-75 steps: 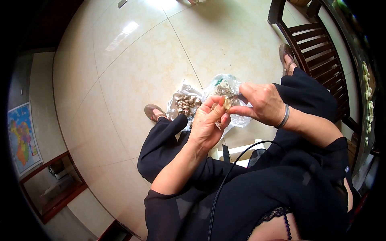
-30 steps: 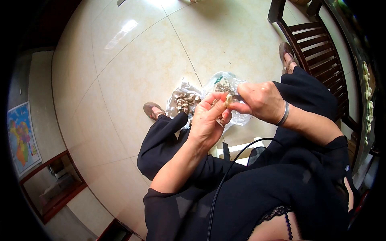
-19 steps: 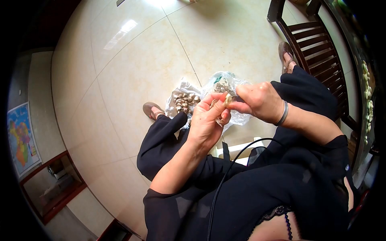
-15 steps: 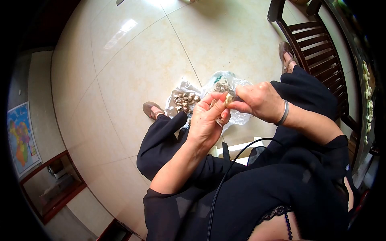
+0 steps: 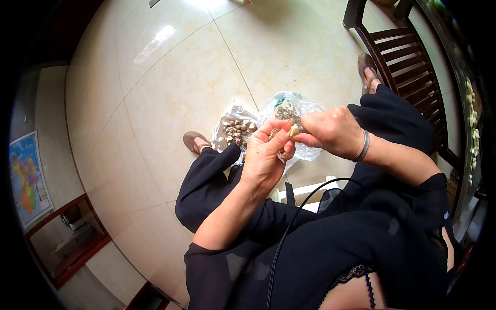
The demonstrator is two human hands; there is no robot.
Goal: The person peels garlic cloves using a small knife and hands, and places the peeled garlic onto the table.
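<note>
My left hand [image 5: 266, 152] is closed, with a small pale yellow clove-like piece [image 5: 294, 130] pinched at the tips of its thumb and index finger. Brownish bits [image 5: 281, 153] show between its curled fingers, too small to name. From the other side, my right hand [image 5: 333, 132] is closed with its thumb and finger at the same piece; a grey bangle circles that wrist. Beneath the hands, a white plastic bag [image 5: 221, 133] holds many small round brown-and-white pieces [image 5: 238, 129]. Beside it lies a clear plastic bag [image 5: 307, 107] with greyish-brown scraps [image 5: 285, 111], partly hidden by my hands.
Both bags rest on the tiled floor [image 5: 175, 88] between my feet. A dark slatted wooden chair [image 5: 408, 67] stands at the right, near a table edge with a row of pale pieces [image 5: 473, 129]. A white stool-like object [image 5: 310, 190] and a black cable [image 5: 294, 222] are close to my lap.
The pale piece has turned slightly and shows more of its yellow side. My right hand has shifted a little; my left hand is nearly still.
</note>
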